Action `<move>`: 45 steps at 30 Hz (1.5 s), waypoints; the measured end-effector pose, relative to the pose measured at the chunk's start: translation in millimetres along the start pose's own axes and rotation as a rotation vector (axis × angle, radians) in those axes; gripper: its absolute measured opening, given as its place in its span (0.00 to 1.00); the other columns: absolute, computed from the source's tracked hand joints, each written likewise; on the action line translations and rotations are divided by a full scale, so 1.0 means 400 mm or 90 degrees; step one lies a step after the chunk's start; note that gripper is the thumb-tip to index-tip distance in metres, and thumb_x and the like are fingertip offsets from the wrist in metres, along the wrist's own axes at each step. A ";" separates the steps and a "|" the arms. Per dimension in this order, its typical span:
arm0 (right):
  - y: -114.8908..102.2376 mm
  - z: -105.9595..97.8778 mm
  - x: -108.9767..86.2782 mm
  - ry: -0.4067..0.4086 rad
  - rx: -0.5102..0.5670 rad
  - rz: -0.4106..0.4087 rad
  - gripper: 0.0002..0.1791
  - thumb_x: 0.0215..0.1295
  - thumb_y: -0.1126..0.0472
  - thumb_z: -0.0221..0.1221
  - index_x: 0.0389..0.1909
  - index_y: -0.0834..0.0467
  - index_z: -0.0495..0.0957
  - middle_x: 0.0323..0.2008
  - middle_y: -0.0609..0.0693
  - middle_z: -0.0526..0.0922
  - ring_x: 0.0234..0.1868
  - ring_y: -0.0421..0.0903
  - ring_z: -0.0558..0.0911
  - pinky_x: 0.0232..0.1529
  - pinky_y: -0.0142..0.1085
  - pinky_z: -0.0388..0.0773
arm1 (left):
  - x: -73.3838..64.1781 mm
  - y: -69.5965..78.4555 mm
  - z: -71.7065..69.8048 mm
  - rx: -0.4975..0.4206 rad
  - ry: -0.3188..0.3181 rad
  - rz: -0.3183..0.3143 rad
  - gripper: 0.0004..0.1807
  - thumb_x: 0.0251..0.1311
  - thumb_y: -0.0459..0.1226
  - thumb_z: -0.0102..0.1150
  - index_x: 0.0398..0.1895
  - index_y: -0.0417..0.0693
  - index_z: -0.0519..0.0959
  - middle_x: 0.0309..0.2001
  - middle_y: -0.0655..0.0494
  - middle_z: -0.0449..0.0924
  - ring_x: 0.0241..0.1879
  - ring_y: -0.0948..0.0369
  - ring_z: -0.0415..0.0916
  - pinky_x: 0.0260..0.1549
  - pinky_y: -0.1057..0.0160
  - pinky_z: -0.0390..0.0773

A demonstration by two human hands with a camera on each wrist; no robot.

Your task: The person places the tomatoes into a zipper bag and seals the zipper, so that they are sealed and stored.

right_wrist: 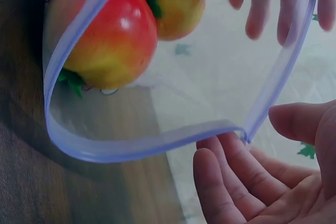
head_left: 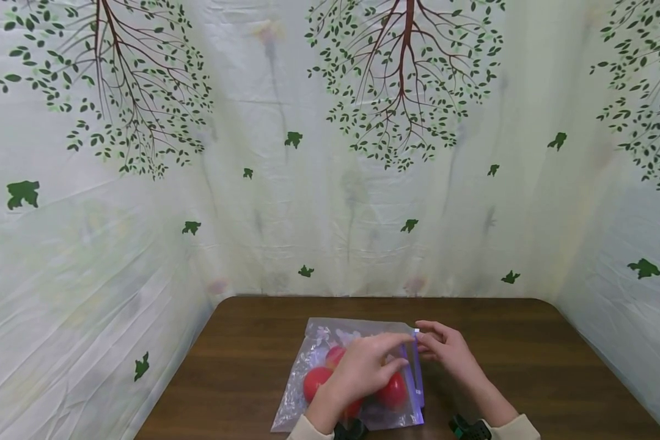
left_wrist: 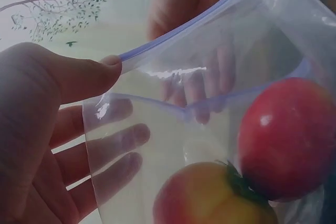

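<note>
A clear zip bag (head_left: 293, 400) lies on the wooden table, holding several red-and-yellow tomatoes (head_left: 392, 391) with green leafy tops. Its purple zip edge (right_wrist: 126, 153) gapes wide in the right wrist view. My left hand (head_left: 365, 365) reaches over the bag; in the left wrist view its thumb (left_wrist: 86, 74) pinches the zip edge, with the other fingers spread behind the clear plastic. At the far corner of the opening is my right hand (head_left: 445, 351). Its fingers (right_wrist: 252, 171) touch the outside of the edge, while the thumb lies apart from them.
The brown table (head_left: 242, 360) extends to both sides of the bag. White curtains (head_left: 352, 244) printed with trees and green leaves hang behind the table and along both sides.
</note>
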State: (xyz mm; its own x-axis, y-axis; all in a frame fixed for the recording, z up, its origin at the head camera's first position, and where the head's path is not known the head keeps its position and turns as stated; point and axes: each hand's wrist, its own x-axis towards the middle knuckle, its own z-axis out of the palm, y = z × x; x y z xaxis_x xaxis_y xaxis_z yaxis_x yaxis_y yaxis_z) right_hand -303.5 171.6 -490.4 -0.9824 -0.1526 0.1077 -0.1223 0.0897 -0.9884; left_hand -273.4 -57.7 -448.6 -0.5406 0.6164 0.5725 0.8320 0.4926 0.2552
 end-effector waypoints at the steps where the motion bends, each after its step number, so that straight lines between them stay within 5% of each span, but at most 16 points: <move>1: 0.001 0.001 0.000 -0.001 0.003 0.002 0.28 0.73 0.57 0.60 0.66 0.69 0.69 0.46 0.61 0.86 0.46 0.63 0.84 0.48 0.56 0.80 | -0.001 0.001 0.002 0.004 -0.007 -0.003 0.24 0.64 0.42 0.67 0.64 0.60 0.77 0.53 0.69 0.82 0.36 0.74 0.75 0.38 0.78 0.74; 7: 0.009 0.003 0.001 -0.002 0.030 0.009 0.26 0.74 0.58 0.59 0.65 0.70 0.70 0.48 0.61 0.85 0.45 0.61 0.85 0.47 0.53 0.82 | -0.004 0.005 0.016 0.020 -0.038 -0.022 0.31 0.63 0.46 0.69 0.69 0.64 0.72 0.55 0.68 0.82 0.42 0.71 0.78 0.41 0.71 0.77; 13: 0.013 0.001 -0.002 -0.023 0.045 0.011 0.30 0.72 0.57 0.61 0.67 0.70 0.68 0.48 0.60 0.85 0.45 0.57 0.85 0.46 0.53 0.82 | -0.002 0.007 0.027 -0.001 -0.078 -0.053 0.35 0.59 0.46 0.72 0.70 0.63 0.71 0.47 0.69 0.83 0.30 0.73 0.69 0.32 0.76 0.71; 24: 0.025 0.001 0.005 -0.017 0.042 0.014 0.30 0.64 0.66 0.66 0.66 0.66 0.70 0.50 0.65 0.83 0.44 0.53 0.86 0.44 0.47 0.84 | -0.002 0.011 0.050 -0.013 -0.131 -0.104 0.22 0.58 0.47 0.73 0.53 0.61 0.76 0.41 0.69 0.83 0.29 0.73 0.71 0.29 0.75 0.71; 34: 0.051 0.000 0.008 0.003 0.039 0.014 0.29 0.61 0.70 0.66 0.64 0.64 0.73 0.49 0.65 0.83 0.47 0.57 0.84 0.43 0.43 0.84 | -0.008 0.019 0.083 -0.050 -0.281 -0.170 0.16 0.59 0.48 0.72 0.49 0.62 0.83 0.31 0.75 0.78 0.28 0.76 0.72 0.32 0.75 0.75; 39: 0.059 -0.002 0.011 0.007 0.051 0.019 0.29 0.61 0.72 0.66 0.64 0.64 0.74 0.48 0.65 0.84 0.47 0.57 0.84 0.42 0.42 0.84 | -0.013 0.024 0.101 -0.001 -0.284 -0.141 0.16 0.58 0.48 0.72 0.49 0.60 0.85 0.33 0.75 0.80 0.29 0.75 0.71 0.35 0.74 0.75; 45: 0.070 -0.007 0.015 0.020 0.042 0.026 0.27 0.61 0.72 0.65 0.63 0.65 0.74 0.47 0.64 0.84 0.45 0.56 0.84 0.43 0.43 0.84 | -0.012 0.028 0.121 0.049 -0.288 -0.108 0.07 0.61 0.48 0.69 0.40 0.62 0.86 0.23 0.76 0.72 0.24 0.73 0.67 0.25 0.75 0.68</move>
State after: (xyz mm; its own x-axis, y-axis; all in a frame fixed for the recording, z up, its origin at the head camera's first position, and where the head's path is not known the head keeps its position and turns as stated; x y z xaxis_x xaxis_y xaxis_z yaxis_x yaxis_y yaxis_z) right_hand -313.3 176.1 -517.0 -0.9904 -0.1195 0.0691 -0.0731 0.0297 -0.9969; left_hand -267.6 -25.5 -486.0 -0.6822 0.7200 0.1271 0.7247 0.6429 0.2479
